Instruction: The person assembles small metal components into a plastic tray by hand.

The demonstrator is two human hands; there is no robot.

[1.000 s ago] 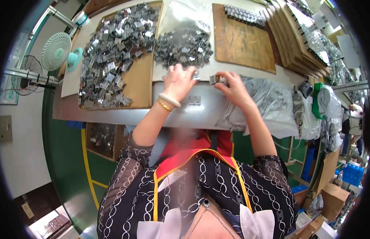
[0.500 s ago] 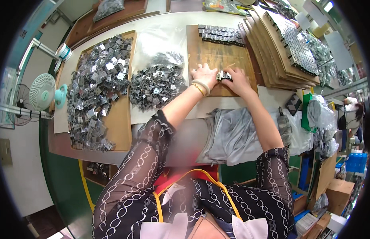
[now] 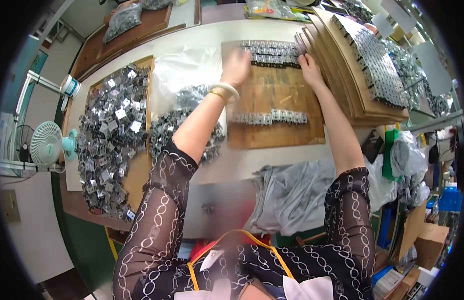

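Rows of small silver-and-black metal parts [image 3: 272,52] lie side by side at the far end of a brown wooden board [image 3: 272,92]. My left hand [image 3: 236,66], smeared by motion, is at the left end of these rows; its fingertips do not show clearly. At the right end, my right hand [image 3: 311,71] has its fingers bent and pressed together against the nearest row. A separate row of similar metal parts [image 3: 271,117] lies across the near part of the board, apart from both hands.
To the left are a loose heap of metal parts [image 3: 109,130] on a cardboard sheet and a smaller pile [image 3: 167,131] beside clear plastic [image 3: 184,70]. Stacked boards [image 3: 342,80] rise at the right. Grey cloth [image 3: 294,195] hangs over the near table edge.
Both hands have moved from the near part of the board to the far rows, and they are wider apart. The near row, where my hands were, now lies uncovered. The view has shifted.
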